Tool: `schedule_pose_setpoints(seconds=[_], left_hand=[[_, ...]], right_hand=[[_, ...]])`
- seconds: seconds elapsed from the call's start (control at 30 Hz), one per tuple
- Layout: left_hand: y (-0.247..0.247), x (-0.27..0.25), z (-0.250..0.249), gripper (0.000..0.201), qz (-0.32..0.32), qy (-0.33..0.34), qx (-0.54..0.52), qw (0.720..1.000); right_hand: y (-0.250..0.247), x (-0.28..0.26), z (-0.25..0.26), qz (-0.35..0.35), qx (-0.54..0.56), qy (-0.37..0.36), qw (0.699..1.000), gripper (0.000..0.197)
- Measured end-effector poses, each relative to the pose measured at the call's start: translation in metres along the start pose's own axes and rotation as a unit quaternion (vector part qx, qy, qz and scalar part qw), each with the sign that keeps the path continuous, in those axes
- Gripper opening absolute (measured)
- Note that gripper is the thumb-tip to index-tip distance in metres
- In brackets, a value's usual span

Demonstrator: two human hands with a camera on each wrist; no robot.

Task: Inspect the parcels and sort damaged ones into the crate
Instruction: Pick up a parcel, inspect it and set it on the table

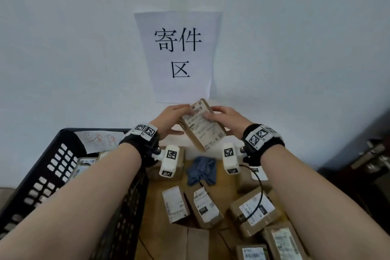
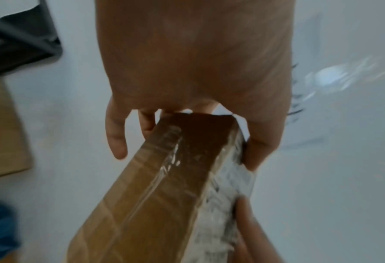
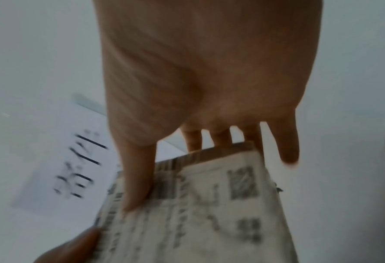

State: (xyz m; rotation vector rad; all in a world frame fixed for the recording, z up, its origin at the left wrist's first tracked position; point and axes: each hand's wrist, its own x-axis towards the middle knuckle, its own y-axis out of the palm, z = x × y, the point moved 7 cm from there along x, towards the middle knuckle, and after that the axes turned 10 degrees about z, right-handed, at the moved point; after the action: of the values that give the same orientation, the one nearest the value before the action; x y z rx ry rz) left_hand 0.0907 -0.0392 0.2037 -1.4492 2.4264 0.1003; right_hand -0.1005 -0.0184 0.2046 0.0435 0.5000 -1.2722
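A small brown cardboard parcel (image 1: 202,126) with a white shipping label is held up in front of the wall, tilted. My left hand (image 1: 171,120) grips its left end, thumb on the label side and fingers behind. My right hand (image 1: 223,118) grips the right side, thumb pressed on the label. The left wrist view shows the parcel (image 2: 164,186) with its taped brown face and my left hand (image 2: 187,124) round its far end. In the right wrist view the label (image 3: 209,204) is blurred under my right hand (image 3: 176,169). The black crate (image 1: 52,167) stands at the left with parcels inside.
Several labelled parcels (image 1: 175,205) lie on the brown table (image 1: 168,243) below my arms, along with a crumpled blue cloth (image 1: 202,170). A paper sign (image 1: 179,55) hangs on the white wall. A handwritten note (image 1: 101,139) leans in the crate. Dark furniture (image 1: 369,164) stands at the right.
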Motion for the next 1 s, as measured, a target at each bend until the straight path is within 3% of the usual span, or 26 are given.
schedule_pose_setpoints(seconds=[0.1,0.2,0.27,0.53,0.83,1.0], left_hand=[[-0.019,-0.027,-0.051,0.053,-0.009,0.057,-0.032,0.998],[-0.037,-0.052,-0.093,0.078,-0.034,0.117,-0.067,0.990],[-0.041,-0.067,-0.114,0.084,-0.027,0.143,-0.071,0.987],[-0.044,-0.116,-0.164,0.035,-0.009,0.221,-0.061,0.973],[-0.041,-0.142,-0.179,0.040,0.006,0.249,-0.045,0.967],[-0.043,-0.145,-0.183,0.063,-0.018,0.265,-0.059,0.962]], right_hand=[[0.007,-0.029,0.048,0.004,0.010,-0.050,0.999,0.057],[0.012,-0.054,0.091,-0.030,0.022,-0.100,0.994,0.055],[0.015,-0.069,0.116,-0.063,0.048,-0.131,0.988,0.052],[0.024,-0.112,0.170,-0.115,0.088,-0.205,0.968,0.055],[0.034,-0.134,0.179,-0.127,0.110,-0.235,0.957,0.053],[0.028,-0.147,0.186,-0.209,0.098,-0.254,0.939,0.058]])
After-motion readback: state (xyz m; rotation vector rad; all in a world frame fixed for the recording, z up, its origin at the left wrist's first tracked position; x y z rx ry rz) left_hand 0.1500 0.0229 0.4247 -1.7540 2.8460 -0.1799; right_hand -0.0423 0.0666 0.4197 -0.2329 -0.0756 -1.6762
